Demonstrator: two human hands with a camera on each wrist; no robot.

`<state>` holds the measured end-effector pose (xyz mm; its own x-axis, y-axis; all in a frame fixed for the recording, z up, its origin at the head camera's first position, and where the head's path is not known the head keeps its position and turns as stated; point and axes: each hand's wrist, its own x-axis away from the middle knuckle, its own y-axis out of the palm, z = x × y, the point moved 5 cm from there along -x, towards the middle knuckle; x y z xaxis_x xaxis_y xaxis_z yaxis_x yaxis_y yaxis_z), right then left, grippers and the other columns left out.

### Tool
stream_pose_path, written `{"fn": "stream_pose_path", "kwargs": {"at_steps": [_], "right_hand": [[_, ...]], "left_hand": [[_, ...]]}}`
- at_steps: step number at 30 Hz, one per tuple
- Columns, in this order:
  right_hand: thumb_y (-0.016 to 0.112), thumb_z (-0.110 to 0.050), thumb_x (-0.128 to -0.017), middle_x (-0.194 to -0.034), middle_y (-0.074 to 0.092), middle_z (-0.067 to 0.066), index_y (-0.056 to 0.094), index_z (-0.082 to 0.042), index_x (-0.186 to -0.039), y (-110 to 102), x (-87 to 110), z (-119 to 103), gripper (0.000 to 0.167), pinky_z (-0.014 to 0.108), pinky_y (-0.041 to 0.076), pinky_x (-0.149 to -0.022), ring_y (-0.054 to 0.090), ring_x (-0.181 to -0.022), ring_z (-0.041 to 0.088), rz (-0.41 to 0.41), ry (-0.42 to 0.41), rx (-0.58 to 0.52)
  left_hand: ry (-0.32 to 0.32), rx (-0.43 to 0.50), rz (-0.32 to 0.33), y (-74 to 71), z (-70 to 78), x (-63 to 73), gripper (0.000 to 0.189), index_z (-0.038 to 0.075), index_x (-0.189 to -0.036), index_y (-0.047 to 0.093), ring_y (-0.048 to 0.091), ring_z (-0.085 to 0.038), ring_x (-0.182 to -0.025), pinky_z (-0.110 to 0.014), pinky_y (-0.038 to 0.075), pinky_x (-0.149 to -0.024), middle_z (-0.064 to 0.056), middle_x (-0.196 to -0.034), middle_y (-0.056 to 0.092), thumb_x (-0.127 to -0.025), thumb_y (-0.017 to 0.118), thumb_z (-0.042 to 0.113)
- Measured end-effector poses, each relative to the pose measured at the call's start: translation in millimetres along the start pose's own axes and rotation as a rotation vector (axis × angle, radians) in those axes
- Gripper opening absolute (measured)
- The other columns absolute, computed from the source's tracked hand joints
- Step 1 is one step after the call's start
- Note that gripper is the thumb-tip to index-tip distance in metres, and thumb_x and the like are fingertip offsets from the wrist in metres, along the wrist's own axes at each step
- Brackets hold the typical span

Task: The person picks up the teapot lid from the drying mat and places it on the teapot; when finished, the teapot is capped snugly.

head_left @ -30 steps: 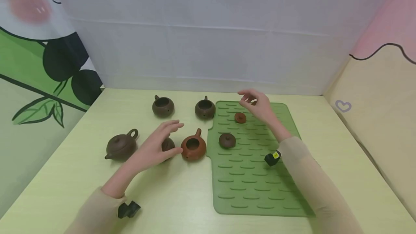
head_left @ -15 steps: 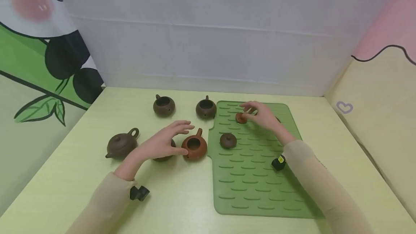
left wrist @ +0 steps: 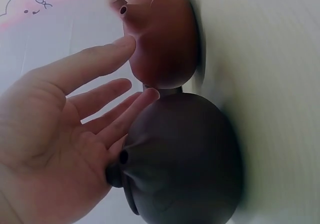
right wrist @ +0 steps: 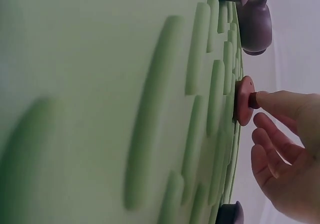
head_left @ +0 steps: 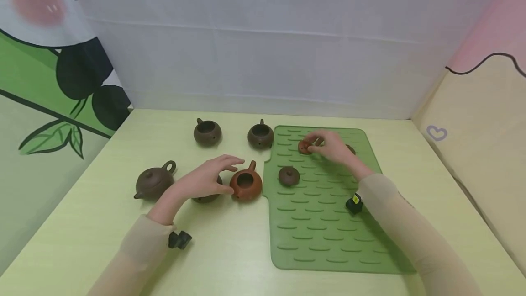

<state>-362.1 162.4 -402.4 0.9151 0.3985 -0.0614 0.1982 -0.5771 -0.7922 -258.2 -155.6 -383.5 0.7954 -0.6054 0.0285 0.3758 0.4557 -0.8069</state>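
My right hand pinches the knob of a small reddish-brown teapot lid, low over the green mat. In the right wrist view the lid stands with its base against the mat, and thumb and index finger meet at its knob. My left hand hovers over a dark lidded teapot, fingers spread and relaxed, partly hiding it in the head view. Its thumb reaches the side of the lidless reddish teapot, close by the spout.
A dark lid lies nearer on the mat; another is half hidden behind my right wrist. Two lidless dark teapots stand at the back. A dark lidded teapot is at the left.
My right hand has come down from above the mat's back edge to the reddish lid and taken its knob. The left hand has shifted slightly right, toward the reddish teapot.
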Motion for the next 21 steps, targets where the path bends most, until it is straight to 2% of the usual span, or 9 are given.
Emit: {"fn": "stream_pose_path", "kwargs": {"at_steps": [8,14,21], "right_hand": [[0.069,-0.013,-0.092,-0.112,0.071,0.011,0.07,-0.012,-0.118,0.6,-0.5,2.0,0.026,0.043,0.053,-0.083,0.064,-0.099,0.027,0.005,0.033,0.014],[0.07,-0.014,-0.092,-0.11,0.071,0.011,0.071,-0.011,-0.116,1.9,-1.6,4.2,0.025,0.041,0.054,-0.082,0.064,-0.097,0.026,0.005,0.051,0.007],[0.07,-0.013,-0.092,-0.109,0.072,0.011,0.071,-0.01,-0.116,1.7,-2.2,4.4,0.025,0.041,0.053,-0.081,0.064,-0.096,0.026,0.01,0.057,0.005]], "left_hand": [[-0.01,-0.063,-0.003,0.1,1.0,-2.9,0.069,0.001,-0.142,0.048,0.059,-0.032,-0.125,-0.051,0.045,-0.106,-0.017,-0.145,0.052,-0.082,0.079,0.014],[-0.064,-0.115,-0.012,-3.2,-3.5,-4.9,0.066,0.009,-0.14,0.053,0.056,-0.03,-0.128,-0.049,0.046,-0.107,-0.011,-0.14,0.057,-0.081,0.081,0.021],[-0.054,-0.066,-0.021,-4.6,-9.6,-5.3,0.06,0.012,-0.136,0.059,0.059,-0.028,-0.125,-0.048,0.048,-0.104,-0.008,-0.133,0.064,-0.081,0.081,0.02]]}}
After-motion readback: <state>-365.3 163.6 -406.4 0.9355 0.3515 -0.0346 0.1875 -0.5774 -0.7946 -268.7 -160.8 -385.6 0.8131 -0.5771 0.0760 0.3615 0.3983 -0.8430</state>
